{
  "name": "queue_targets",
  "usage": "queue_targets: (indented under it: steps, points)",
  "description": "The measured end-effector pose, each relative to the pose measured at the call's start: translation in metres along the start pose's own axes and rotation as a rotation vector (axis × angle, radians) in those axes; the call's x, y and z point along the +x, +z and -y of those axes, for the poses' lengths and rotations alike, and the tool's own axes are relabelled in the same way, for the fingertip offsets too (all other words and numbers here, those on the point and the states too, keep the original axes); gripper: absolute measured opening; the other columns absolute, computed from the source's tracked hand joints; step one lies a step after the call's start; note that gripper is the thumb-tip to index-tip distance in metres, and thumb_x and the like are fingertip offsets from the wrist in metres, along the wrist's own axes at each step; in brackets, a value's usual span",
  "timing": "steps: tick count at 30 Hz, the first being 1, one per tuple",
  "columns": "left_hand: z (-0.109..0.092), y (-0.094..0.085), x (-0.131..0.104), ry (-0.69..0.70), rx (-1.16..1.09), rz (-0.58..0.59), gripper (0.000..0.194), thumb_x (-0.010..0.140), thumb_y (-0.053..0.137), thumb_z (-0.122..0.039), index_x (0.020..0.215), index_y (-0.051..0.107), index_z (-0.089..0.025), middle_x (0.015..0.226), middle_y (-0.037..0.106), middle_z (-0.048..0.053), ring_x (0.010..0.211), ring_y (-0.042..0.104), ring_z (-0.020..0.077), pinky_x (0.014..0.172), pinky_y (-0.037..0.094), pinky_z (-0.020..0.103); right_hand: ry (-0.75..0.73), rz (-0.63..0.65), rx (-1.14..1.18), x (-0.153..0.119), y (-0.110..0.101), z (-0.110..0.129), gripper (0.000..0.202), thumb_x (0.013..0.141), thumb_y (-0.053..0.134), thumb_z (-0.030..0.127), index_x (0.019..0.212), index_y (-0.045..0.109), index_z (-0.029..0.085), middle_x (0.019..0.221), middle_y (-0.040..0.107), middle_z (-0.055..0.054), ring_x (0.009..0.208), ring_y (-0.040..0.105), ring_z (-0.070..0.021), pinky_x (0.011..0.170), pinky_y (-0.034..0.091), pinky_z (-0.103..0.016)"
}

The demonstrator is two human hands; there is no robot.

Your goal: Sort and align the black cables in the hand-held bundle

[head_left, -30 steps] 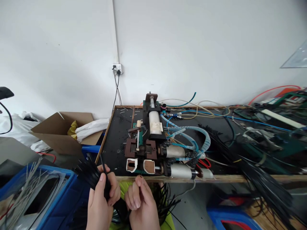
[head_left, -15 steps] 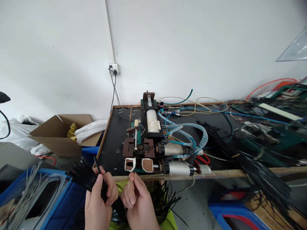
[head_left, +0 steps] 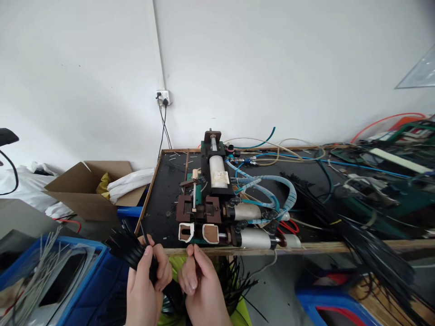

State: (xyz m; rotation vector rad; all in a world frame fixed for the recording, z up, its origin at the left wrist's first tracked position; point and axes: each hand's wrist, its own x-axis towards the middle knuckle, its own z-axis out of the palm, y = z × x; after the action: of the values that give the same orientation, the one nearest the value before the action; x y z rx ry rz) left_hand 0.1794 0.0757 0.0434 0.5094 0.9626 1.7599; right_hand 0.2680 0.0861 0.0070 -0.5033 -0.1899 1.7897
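Observation:
My left hand [head_left: 147,276] is wrapped round a bundle of black cables [head_left: 125,248], whose cut ends fan out to the upper left. One cable stands apart above its thumb. Close on its right, my right hand [head_left: 200,283] has thumb and forefinger pinched together just below the bench edge; what lies between the fingertips is too small to make out. Directly beyond the fingertips are two white-edged brown pads [head_left: 210,234] of a pneumatic machine [head_left: 218,172] with metal cylinders and blue hoses. The pads stand apart.
A wooden-edged black bench [head_left: 152,199] carries the machine, and a tied bundle of black cables [head_left: 353,240] hangs over its right edge. Blue crates [head_left: 86,283] stand lower left and lower right. An open cardboard box [head_left: 81,199] sits at the left.
The view has shifted slightly, and both hands appear a little farther right with the same grips. The cable bundle in my left hand has moved along with it.

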Motion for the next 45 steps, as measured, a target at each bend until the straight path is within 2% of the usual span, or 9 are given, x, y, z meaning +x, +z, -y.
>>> queue_targets:
  steps: [12, 17, 23, 30, 36, 39, 45]
  points:
    - [0.003, -0.002, -0.002, -0.011, -0.032, 0.046, 0.014, 0.098, 0.062, -0.034, 0.092, 0.054, -0.024, 0.05, 0.045, -0.009, 0.037, 0.027, 0.0071, 0.037, 0.024, 0.018, -0.018, -0.031, -0.004, -0.001, 0.002, 0.0, 0.033, 0.078, 0.086, 0.046, 0.078, 0.072, 0.016, 0.035, 0.04, 0.012, 0.035, 0.023, -0.005, 0.041, 0.024, -0.021]
    - [0.004, -0.002, -0.003, -0.013, -0.018, 0.015, 0.018, 0.097, 0.065, -0.036, 0.089, 0.054, -0.024, 0.052, 0.043, -0.008, 0.04, 0.03, 0.0079, 0.038, 0.026, 0.018, -0.004, -0.03, -0.001, -0.002, 0.003, 0.0, 0.035, 0.076, 0.087, 0.048, 0.078, 0.073, 0.016, 0.035, 0.041, 0.012, 0.035, 0.023, -0.0046, 0.041, 0.024, -0.021]
    - [0.004, -0.002, -0.003, 0.022, -0.004, 0.015, 0.021, 0.096, 0.069, -0.038, 0.091, 0.055, -0.023, 0.052, 0.04, -0.01, 0.039, 0.025, 0.0066, 0.037, 0.024, 0.018, 0.015, -0.039, -0.013, -0.002, 0.007, 0.002, 0.036, 0.074, 0.089, 0.047, 0.077, 0.073, 0.015, 0.035, 0.042, 0.011, 0.034, 0.026, -0.0049, 0.04, 0.025, -0.021]
    - [0.006, -0.006, -0.002, 0.034, 0.007, 0.013, 0.023, 0.094, 0.071, -0.038, 0.091, 0.054, -0.024, 0.051, 0.04, -0.01, 0.04, 0.027, 0.0067, 0.038, 0.026, 0.018, 0.024, -0.055, -0.014, -0.002, 0.006, 0.003, 0.037, 0.071, 0.091, 0.047, 0.075, 0.074, 0.015, 0.034, 0.042, 0.011, 0.034, 0.025, -0.0042, 0.039, 0.024, -0.02]
    - [0.006, -0.008, -0.002, 0.021, 0.014, 0.011, 0.025, 0.092, 0.074, -0.039, 0.092, 0.054, -0.024, 0.052, 0.039, -0.011, 0.041, 0.025, 0.0063, 0.039, 0.025, 0.018, 0.002, -0.053, -0.019, -0.001, 0.005, -0.001, 0.037, 0.072, 0.09, 0.048, 0.077, 0.073, 0.015, 0.035, 0.042, 0.011, 0.034, 0.025, -0.004, 0.04, 0.024, -0.02]
    - [0.007, -0.01, -0.002, 0.013, 0.036, 0.012, 0.028, 0.09, 0.077, -0.041, 0.092, 0.055, -0.023, 0.051, 0.037, -0.012, 0.042, 0.025, 0.0059, 0.039, 0.025, 0.018, -0.054, -0.076, -0.095, -0.001, 0.001, -0.004, 0.041, 0.077, 0.085, 0.054, 0.077, 0.072, 0.016, 0.035, 0.043, 0.011, 0.034, 0.026, -0.0043, 0.04, 0.024, -0.02]
    - [0.013, -0.016, -0.006, -0.033, 0.089, 0.075, 0.031, 0.09, 0.076, -0.045, 0.09, 0.055, -0.022, 0.049, 0.035, -0.012, 0.04, 0.025, 0.0051, 0.04, 0.021, 0.017, -0.235, -0.108, -0.468, 0.001, -0.012, 0.005, 0.047, 0.087, 0.072, 0.062, 0.081, 0.07, 0.016, 0.041, 0.054, 0.005, 0.038, 0.039, -0.0072, 0.042, 0.029, -0.019]
